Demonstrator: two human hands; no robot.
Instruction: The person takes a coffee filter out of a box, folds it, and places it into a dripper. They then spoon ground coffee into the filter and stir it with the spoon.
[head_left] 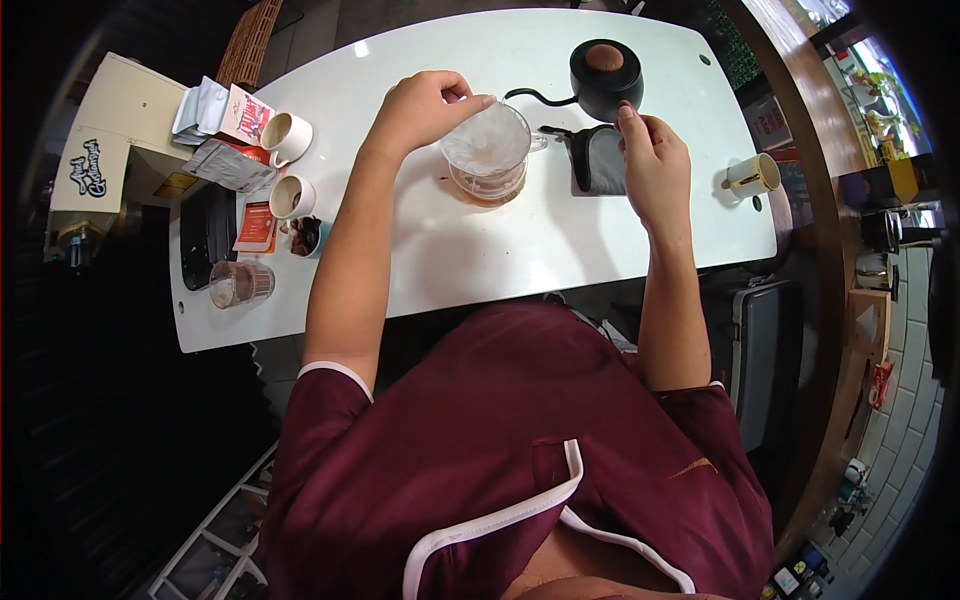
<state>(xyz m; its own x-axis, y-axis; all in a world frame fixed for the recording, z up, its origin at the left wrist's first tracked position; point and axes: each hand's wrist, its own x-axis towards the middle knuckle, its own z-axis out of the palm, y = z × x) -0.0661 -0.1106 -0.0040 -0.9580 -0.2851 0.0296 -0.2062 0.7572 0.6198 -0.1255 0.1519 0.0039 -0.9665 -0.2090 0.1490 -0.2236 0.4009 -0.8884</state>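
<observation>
My left hand (428, 108) is closed, with thumb and fingertips pinched at the upper edge of a pale paper filter (485, 142). The filter lines a clear dripper, which stands on a glass server (488, 188) with some brown liquid low in it. My right hand (655, 160) is closed too, its thumb and forefinger together at the lower edge of the black gooseneck kettle (604, 84); what they pinch is too small to make out. A dark and grey flat device (604, 162) lies between the dripper and my right hand.
On the left of the white table (450, 258) stand two white cups (287, 137), coffee bags (232, 165), a cup of dark bits (303, 236), a ribbed glass (241, 285) and a black tray (208, 240). A cream machine (95, 150) is beyond; a mug (752, 175) stands at right.
</observation>
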